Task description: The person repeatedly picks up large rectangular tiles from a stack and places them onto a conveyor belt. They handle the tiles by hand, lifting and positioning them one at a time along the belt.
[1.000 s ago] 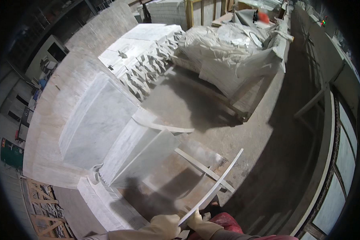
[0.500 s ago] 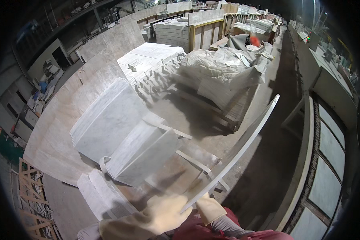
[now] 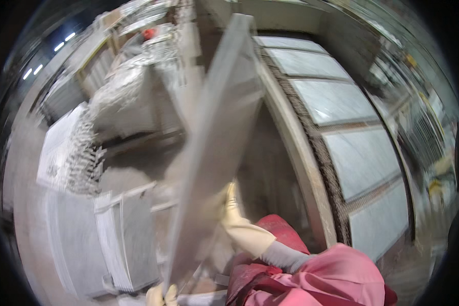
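A long grey-white stone slab (image 3: 217,112) stands on edge in front of me, blurred by motion, its top leaning to the right. Yellowish work gloves cover both hands. Down at the slab's near lower corner, my left hand (image 3: 161,296) is closed on its edge; only the gloved fingertips show. My right hand (image 3: 242,227) holds the slab from the right side, with part of the fingers hidden against it. To the right runs a belt (image 3: 336,224) carrying several pale slabs (image 3: 362,163) in a row.
A raised pale rail (image 3: 303,168) borders the belt on its near side. Stacked stone slabs (image 3: 76,245) lean at the lower left. Farther off are a white stack (image 3: 61,148) and a plastic-wrapped pile (image 3: 117,97). Slatted racks or stacks at the far right are blurred.
My view has swung right, so the belt is now central-right and the stacks have shifted left. The held slab has turned, showing its broad face; my hands are farther apart on it.
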`<control>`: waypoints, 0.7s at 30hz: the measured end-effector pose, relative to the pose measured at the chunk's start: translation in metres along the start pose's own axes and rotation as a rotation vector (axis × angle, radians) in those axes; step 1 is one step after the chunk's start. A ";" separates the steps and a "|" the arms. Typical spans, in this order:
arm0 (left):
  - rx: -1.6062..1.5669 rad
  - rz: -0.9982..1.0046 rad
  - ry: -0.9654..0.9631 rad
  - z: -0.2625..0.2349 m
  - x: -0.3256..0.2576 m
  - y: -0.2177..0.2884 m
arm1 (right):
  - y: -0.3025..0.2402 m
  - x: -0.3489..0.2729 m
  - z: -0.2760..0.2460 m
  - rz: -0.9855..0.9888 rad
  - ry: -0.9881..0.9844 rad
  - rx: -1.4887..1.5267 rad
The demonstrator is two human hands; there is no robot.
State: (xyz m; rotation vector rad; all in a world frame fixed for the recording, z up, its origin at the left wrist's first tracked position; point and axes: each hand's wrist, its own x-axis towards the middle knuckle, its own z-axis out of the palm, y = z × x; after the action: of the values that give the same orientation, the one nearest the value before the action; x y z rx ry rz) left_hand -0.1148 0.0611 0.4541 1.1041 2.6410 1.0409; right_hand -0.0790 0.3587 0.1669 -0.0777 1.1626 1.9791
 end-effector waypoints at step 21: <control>-0.513 -0.014 -0.565 0.192 0.114 0.222 | -0.146 -0.273 0.230 -0.164 -0.801 1.242</control>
State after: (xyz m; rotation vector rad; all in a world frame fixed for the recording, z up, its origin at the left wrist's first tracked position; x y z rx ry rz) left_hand -0.0027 0.3551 0.4656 1.0550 1.8103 1.1085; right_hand 0.2757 0.3980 0.3130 1.0938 1.4995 0.7070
